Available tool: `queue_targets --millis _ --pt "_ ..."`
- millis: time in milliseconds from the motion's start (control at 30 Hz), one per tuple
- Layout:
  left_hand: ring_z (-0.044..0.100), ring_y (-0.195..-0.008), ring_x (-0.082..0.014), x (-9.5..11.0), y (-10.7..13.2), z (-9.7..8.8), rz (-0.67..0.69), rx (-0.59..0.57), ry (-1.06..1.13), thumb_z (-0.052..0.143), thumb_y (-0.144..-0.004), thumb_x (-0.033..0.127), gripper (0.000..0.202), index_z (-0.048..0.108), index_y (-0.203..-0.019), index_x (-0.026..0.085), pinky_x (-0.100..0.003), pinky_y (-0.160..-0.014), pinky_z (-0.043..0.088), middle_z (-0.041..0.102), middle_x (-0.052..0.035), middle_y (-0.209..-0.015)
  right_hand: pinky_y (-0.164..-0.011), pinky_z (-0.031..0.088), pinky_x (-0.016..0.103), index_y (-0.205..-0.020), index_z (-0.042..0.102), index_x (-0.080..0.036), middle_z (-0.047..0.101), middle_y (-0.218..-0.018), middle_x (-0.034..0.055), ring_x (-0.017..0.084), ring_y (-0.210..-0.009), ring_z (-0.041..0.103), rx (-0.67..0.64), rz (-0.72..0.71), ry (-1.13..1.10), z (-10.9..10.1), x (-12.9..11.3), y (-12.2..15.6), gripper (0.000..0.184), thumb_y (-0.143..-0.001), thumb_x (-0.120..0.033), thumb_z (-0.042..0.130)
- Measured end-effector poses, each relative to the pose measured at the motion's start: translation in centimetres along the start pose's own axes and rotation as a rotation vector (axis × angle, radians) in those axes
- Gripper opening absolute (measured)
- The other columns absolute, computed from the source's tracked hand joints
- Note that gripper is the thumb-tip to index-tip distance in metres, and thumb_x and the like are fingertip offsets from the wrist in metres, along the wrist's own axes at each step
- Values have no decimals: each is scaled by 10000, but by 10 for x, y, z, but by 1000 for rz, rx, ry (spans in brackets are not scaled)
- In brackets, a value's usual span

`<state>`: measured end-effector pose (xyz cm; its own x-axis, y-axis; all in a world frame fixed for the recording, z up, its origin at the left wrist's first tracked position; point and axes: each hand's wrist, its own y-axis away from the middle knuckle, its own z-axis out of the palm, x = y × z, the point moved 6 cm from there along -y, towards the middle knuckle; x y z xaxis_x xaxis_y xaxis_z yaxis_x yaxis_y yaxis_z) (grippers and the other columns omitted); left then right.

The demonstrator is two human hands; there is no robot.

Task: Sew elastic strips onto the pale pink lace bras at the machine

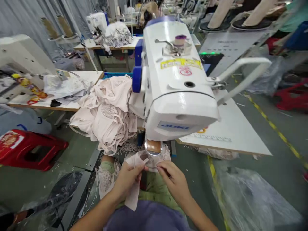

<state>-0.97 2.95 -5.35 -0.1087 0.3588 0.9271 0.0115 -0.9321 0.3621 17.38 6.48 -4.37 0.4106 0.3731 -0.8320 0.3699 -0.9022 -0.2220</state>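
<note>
A white sewing machine point(175, 86) fills the middle of the view, its head end facing me. Just below that end, my left hand point(128, 179) pinches a pale pink fabric piece point(134, 192), which hangs down over my lap. My right hand point(174, 181) is closed in a pinch on the same fabric right at the machine's underside, fingertips close to those of my left hand. A heap of similar pale pink garments point(107, 110) lies to the left of the machine.
The white sewing table point(238, 128) extends to the right. A red stool point(29, 147) stands on the floor at left. Clear plastic bags point(250, 199) lie at lower right, a dark bag point(62, 192) at lower left. Other workstations with fabric point(115, 35) stand behind.
</note>
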Motion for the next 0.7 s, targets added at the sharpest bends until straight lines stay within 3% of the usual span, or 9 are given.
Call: queue_targets --millis 100,200,300,467,600,700 --pt "523 -633 -101 4 -1 8 45 51 80 691 -874 397 256 728 -824 148 -202 -635 411 632 5 -691 -730 509 252 -1016 659 -239 689 -927 41 160 -858 656 66 -115 24 7 -19 2 129 -968 -210 543" --pt "639 -931 -182 4 -2 19 53 52 174 715 -862 351 230 745 -996 166 -265 -862 475 731 -46 -951 -732 523 256 -1013 666 -228 702 -928 43 157 -843 664 129 -157 37 12 -27 -1 125 -951 -185 566" --pt "637 -1097 -240 2 -3 24 52 61 207 719 -859 343 312 730 -1122 175 -331 -974 468 739 -76 -1092 -712 525 259 -989 675 -220 711 -911 39 155 -814 670 164 -145 35 15 -25 -7 113 -946 -194 574" --pt "653 -1101 -271 0 -1 19 64 122 63 720 -837 362 347 740 -1130 177 -360 -954 506 736 -86 -1157 -640 498 243 -933 682 -215 702 -866 27 143 -744 656 140 -92 8 15 -15 -11 80 -930 -223 603" --pt "679 -1027 -276 6 1 19 143 119 -137 666 -860 340 287 758 -1075 173 -394 -916 535 765 -71 -1030 -601 453 250 -891 676 -214 686 -838 29 148 -694 625 -26 -32 25 12 -12 -14 81 -915 -233 602" --pt "684 -1012 -273 8 2 22 241 92 -216 639 -858 291 269 754 -1066 166 -416 -955 522 759 -75 -1047 -560 403 251 -810 646 -207 630 -761 15 133 -611 567 -131 -2 38 7 -12 -15 96 -885 -214 586"
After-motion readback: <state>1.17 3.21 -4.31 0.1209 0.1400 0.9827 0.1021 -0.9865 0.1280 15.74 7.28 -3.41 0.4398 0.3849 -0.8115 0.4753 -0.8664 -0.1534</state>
